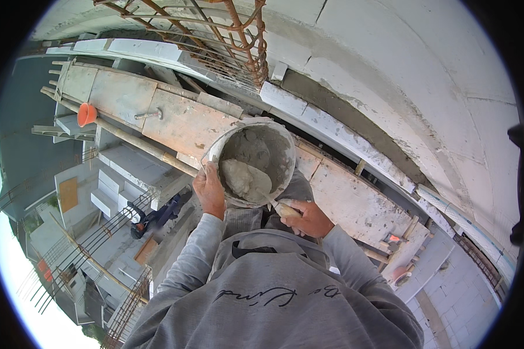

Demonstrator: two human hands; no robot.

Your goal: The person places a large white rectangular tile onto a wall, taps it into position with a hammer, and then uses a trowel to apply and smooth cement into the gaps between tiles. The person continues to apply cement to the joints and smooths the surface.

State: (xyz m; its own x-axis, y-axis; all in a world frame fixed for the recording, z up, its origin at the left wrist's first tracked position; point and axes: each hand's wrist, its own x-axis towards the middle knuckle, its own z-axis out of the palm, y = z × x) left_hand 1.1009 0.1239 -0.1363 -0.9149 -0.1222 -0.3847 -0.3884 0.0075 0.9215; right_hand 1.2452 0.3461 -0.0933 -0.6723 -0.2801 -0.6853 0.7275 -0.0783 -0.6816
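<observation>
A round bucket (290,145), its inside smeared grey, is right in front of my body with wet mortar (247,145) in it. My left hand (209,189) grips the near left of its rim, fingers wrapped over the edge. In my right hand (307,218) is the handle of a trowel (266,196), held at the near right of the bucket. The trowel's blade lies inside the bucket and carries a heap of mortar (237,177). Some of the blade is hidden under that heap.
I am on a plank scaffold (183,119) with a bamboo pole (145,145) along its left edge and a drop beyond. A hammer (149,114) and an orange bucket (87,114) are farther along. Rusty rebar (239,35) rises beside a block wall (367,52). A person (137,218) is below.
</observation>
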